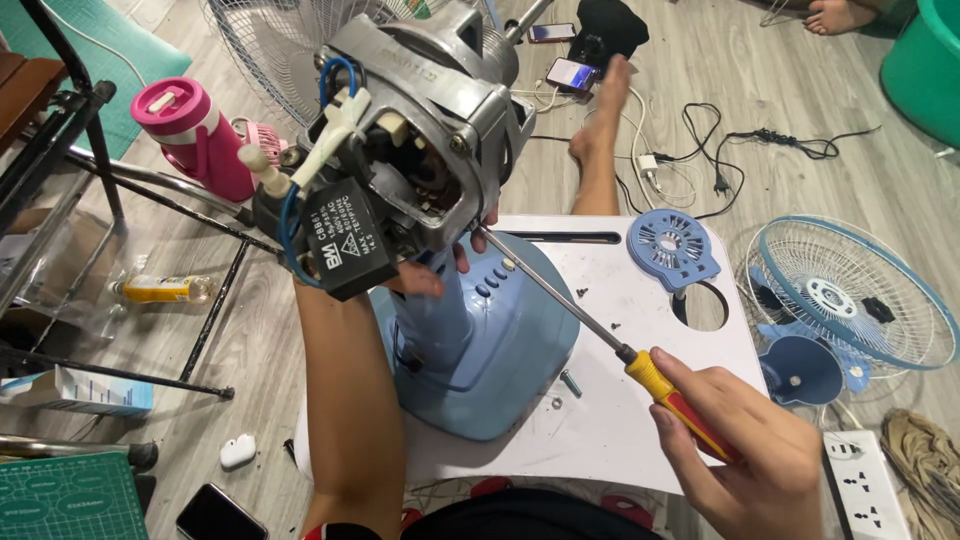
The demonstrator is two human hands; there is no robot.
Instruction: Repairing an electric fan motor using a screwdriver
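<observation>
Screwdriver tip at the fan motor.
Right hand (745, 455) grips the screwdriver (600, 335), shaft slanting up-left into the motor (420, 130); left hand (435, 275) clasps the blue stand (480, 340) just beneath.

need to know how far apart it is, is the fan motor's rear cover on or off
Off. The fan motor shows bare metal housing, wires and capacitor, while a blue cover lies apart on the white board.

Bright, even indoor light falls from above, leaving soft shadows under the fan base (480, 350) on the white board (640, 400). The close-up motor (420, 130) looks sharp, and the edges bend with wide-angle distortion.
</observation>
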